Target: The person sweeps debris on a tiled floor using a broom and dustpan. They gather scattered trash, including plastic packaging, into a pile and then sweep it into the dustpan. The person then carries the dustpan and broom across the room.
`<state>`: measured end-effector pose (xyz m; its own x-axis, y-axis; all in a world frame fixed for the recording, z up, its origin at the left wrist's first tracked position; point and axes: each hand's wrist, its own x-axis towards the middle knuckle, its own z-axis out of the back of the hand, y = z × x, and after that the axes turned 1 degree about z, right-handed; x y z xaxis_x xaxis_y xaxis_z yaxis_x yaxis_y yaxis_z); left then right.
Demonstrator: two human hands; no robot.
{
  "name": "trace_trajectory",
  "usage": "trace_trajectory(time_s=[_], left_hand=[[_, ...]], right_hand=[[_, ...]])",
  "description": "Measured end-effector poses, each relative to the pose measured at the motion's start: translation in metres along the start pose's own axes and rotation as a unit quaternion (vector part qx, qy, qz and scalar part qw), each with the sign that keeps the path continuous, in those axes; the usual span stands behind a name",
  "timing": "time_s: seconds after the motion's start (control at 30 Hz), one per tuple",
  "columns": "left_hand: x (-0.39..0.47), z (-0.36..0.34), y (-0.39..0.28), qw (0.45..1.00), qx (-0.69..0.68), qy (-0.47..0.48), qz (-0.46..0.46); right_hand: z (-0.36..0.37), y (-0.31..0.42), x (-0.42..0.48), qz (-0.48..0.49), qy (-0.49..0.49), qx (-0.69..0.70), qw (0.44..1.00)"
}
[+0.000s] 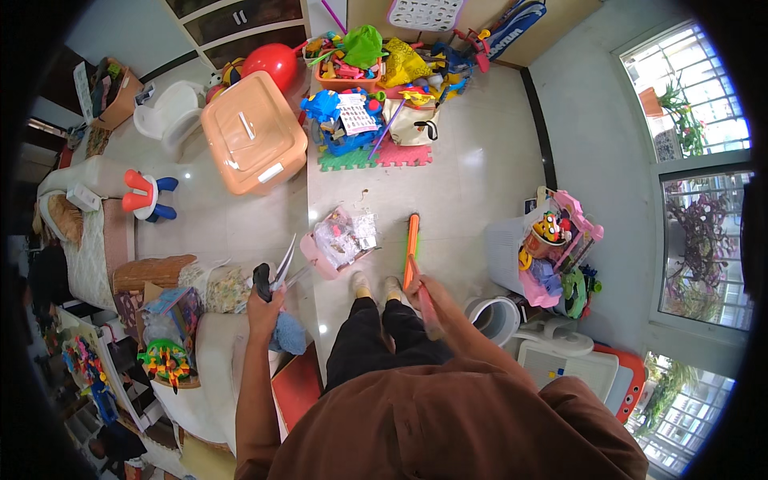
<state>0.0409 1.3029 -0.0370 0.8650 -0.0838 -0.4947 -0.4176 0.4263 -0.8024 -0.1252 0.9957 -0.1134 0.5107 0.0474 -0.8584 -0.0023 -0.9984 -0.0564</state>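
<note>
My right hand (433, 295) grips the pink handle of a broom (411, 247). Its narrow orange and green head reaches the tiled floor in front of my shoes, with a little dark dirt at the far end. To the left, my left hand (264, 313) is closed around a black and pale, curved, pointed object (262, 281) that I cannot identify. A grey rod, seemingly the handle of the pink dustpan (311, 247), also runs to this hand. Clear plastic wrapping and small scraps (339, 239) fill the dustpan on the floor.
Ahead stand a lidded orange storage box (255, 132), a blue toy bin (348, 141) and a cream bag (411, 123) on foam mats (408, 155). A white toy basket (504, 252) and white bucket (501, 318) flank my right. A sofa (216, 354) lies left.
</note>
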Motion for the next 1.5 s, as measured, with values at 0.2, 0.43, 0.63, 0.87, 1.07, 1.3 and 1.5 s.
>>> trace_trajectory(time_s=[0.2,0.43,0.63,0.87,1.07,1.3,1.5], left_hand=[[0.009,0.003,0.009,1.0,0.017,-0.001,-0.011],[0.015,-0.004,0.012,0.999,0.011,-0.023,-0.033],[0.012,-0.01,-0.006,0.999,0.029,-0.015,-0.002],[0.017,-0.012,0.01,0.985,0.142,-0.069,-0.07],[0.014,-0.01,0.008,0.996,0.08,-0.043,0.017],[0.015,-0.011,0.002,0.998,0.055,-0.032,0.022],[0.018,-0.012,0.01,0.996,0.073,-0.053,0.006]], right_hand=[[-0.061,-0.03,0.003,0.01,0.01,0.039,0.999],[-0.075,-0.011,0.035,-0.027,0.051,0.074,0.996],[-0.094,0.016,0.034,-0.066,0.088,0.078,0.991],[-0.059,0.07,0.012,-0.083,0.129,0.009,0.988],[-0.089,0.073,-0.008,-0.102,-0.041,-0.152,0.982],[-0.07,0.092,0.048,-0.048,-0.142,-0.431,0.89],[-0.029,0.082,0.075,0.059,-0.105,-0.702,0.702]])
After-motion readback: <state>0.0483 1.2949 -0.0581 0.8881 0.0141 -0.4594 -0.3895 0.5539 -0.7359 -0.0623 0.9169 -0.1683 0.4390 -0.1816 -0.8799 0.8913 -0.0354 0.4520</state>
